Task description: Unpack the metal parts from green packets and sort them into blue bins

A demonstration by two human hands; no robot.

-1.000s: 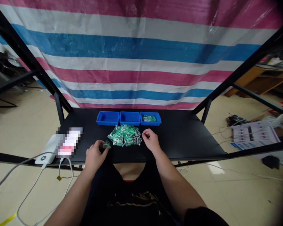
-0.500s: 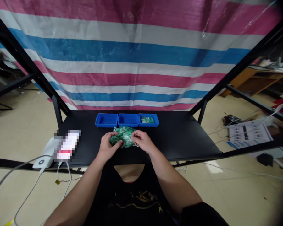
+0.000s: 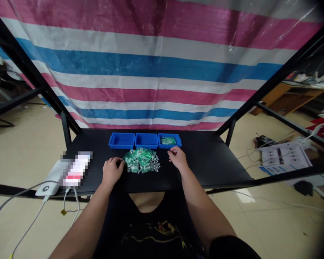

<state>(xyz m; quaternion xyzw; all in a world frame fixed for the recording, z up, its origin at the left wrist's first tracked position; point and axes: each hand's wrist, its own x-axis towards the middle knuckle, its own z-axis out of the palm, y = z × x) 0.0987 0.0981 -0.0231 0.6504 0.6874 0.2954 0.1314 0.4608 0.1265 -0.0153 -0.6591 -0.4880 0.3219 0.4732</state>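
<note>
A loose pile of small green-and-clear plastic packets lies on the black table. Small silvery metal pieces are at its right side. At the pile's left edge, my left hand has its fingers curled and thumb close to them; what lies between the tips is hard to make out. Right of the pile and apart from it, my right hand is in a pinch just in front of the right blue tray. Anything in that pinch is too small to see. Green packets also lie inside this tray.
A left blue tray and a middle blue tray stand in the same row with nothing visible inside. A white device with cables and a blurred-out phone-like screen lie at left. A striped sheet hangs behind the table.
Both hands have moved apart from over the pile, the left leftward and the right rightward. The pile now shows more spread out, with the metal pieces visible. The view has tilted slightly.
</note>
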